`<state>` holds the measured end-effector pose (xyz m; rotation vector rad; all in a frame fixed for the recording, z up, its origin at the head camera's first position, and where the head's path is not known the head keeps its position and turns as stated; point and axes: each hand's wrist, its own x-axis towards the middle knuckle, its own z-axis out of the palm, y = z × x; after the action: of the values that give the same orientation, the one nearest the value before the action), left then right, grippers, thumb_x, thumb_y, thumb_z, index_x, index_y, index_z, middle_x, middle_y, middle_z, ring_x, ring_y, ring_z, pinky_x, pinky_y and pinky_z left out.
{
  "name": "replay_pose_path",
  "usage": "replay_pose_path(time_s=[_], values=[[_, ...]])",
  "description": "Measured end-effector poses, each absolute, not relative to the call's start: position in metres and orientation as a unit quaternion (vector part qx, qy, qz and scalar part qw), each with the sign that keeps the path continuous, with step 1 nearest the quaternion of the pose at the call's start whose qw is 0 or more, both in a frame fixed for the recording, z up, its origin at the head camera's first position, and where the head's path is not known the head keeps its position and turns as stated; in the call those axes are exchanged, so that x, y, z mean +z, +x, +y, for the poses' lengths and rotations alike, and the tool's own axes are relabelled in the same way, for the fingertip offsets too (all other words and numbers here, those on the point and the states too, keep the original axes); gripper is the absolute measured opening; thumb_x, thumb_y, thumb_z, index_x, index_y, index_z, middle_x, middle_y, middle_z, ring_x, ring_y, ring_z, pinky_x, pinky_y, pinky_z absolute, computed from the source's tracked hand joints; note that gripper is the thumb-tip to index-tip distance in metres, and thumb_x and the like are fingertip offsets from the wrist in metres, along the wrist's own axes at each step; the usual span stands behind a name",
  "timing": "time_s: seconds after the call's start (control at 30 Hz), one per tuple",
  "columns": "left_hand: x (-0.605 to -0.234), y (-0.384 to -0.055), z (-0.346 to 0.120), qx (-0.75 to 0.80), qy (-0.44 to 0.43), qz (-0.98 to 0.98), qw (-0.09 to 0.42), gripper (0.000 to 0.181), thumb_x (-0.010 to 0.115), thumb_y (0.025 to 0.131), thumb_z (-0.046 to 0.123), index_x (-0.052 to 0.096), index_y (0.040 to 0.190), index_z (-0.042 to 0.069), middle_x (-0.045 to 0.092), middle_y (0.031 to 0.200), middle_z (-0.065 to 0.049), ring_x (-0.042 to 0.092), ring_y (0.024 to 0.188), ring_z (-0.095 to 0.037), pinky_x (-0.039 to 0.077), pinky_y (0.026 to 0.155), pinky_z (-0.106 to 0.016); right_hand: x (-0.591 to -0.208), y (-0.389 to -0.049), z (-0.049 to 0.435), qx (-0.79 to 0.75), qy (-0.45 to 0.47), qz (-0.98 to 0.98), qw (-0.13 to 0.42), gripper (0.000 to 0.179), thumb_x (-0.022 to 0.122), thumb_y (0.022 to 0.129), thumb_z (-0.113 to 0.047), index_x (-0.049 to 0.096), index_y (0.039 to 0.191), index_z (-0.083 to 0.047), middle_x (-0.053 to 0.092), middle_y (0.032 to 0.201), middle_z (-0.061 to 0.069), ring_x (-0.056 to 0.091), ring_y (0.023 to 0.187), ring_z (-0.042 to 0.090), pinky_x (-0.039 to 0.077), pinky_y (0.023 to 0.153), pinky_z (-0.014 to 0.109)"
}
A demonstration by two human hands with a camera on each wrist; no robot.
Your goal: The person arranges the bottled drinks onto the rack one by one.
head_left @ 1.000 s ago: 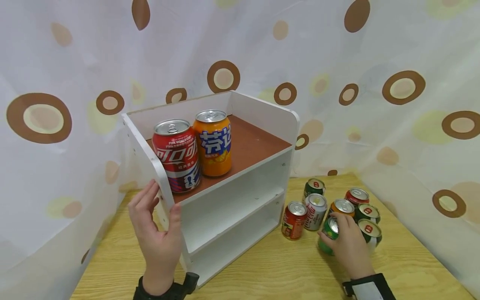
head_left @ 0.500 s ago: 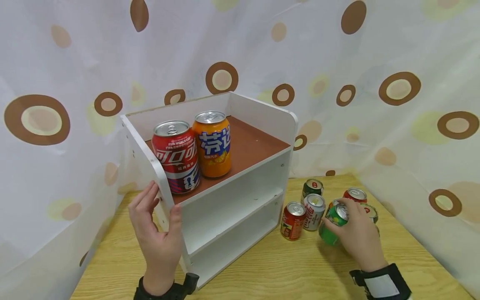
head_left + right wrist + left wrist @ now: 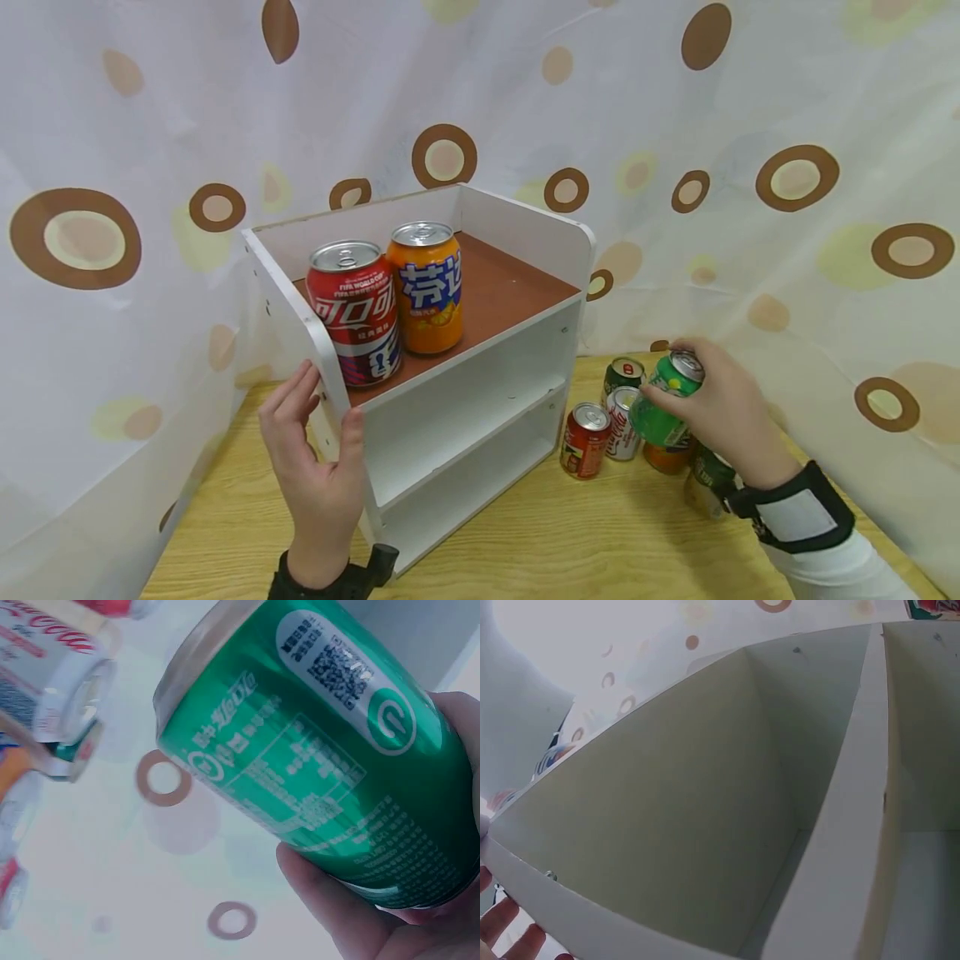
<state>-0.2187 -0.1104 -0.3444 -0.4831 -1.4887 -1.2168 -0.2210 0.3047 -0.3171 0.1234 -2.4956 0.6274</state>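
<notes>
My right hand [image 3: 738, 417] grips a green soda can [image 3: 660, 412], raised above the other cans and tilted. The right wrist view shows its printed side and QR code, with the thumb round its top end. With fingers fairly straight, my left hand [image 3: 318, 475] touches the left side panel of a small white shelf unit [image 3: 480, 442]. On its brown top board stand a red cola can [image 3: 354, 317] and an orange soda can [image 3: 425, 292], both upright. In the left wrist view, fingertips [image 3: 525, 941] lie by the unit's edge.
On the wooden table [image 3: 510, 550], right of the unit, stand a red can [image 3: 585, 442], a silver cola can [image 3: 621, 425], a dark green can [image 3: 624, 375] and an orange can [image 3: 663, 458]. My right hand hides others partly. Patterned sheeting [image 3: 525, 83] hangs behind.
The right hand has lifted the green can off the table and carried it up and away from me, over the other cans. The left hand stays at the panel.
</notes>
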Motion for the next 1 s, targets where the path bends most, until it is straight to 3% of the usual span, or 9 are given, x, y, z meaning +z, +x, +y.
replay_pose_path(time_s=[0.33,0.6,0.77,1.0], values=[[-0.345,-0.219,-0.112,-0.509,-0.205,-0.633,0.546,0.06,0.065,0.101,0.037,0.052,0.136,-0.011,0.051,0.139,-0.02,0.046,0.13,-0.015,0.043,0.102,-0.023,-0.275,-0.23,0.293,0.234,0.076,-0.94,0.236,0.065,0.084,0.086,-0.036,0.055,0.133,-0.002,0.064,0.114,0.021,0.065,0.087,0.031,0.053,0.06,0.027],[-0.344,-0.218,-0.113,-0.506,-0.205,-0.637,0.544,0.062,0.064,0.101,0.039,0.051,0.136,-0.01,0.05,0.138,-0.026,0.047,0.13,-0.014,0.042,0.102,-0.022,-0.245,-0.235,0.283,0.232,0.088,-0.942,0.227,0.066,0.082,0.087,-0.041,0.055,0.134,-0.003,0.063,0.117,0.02,0.065,0.093,0.035,0.06,0.07,0.044],[-0.344,-0.219,-0.112,-0.506,-0.205,-0.634,0.548,0.062,0.065,0.101,0.04,0.052,0.135,-0.01,0.051,0.138,-0.025,0.047,0.129,-0.014,0.043,0.101,-0.022,-0.225,-0.239,0.274,0.227,0.091,-0.943,0.224,0.066,0.083,0.086,-0.039,0.055,0.135,-0.004,0.064,0.115,0.021,0.065,0.094,0.036,0.06,0.071,0.049],[-0.343,-0.218,-0.112,-0.505,-0.203,-0.639,0.543,0.063,0.064,0.101,0.041,0.052,0.136,-0.009,0.051,0.137,-0.027,0.047,0.13,-0.014,0.042,0.102,-0.023,-0.2,-0.245,0.263,0.223,0.103,-0.945,0.214,0.065,0.084,0.086,-0.039,0.056,0.135,-0.008,0.066,0.118,0.02,0.065,0.095,0.034,0.057,0.068,0.036]])
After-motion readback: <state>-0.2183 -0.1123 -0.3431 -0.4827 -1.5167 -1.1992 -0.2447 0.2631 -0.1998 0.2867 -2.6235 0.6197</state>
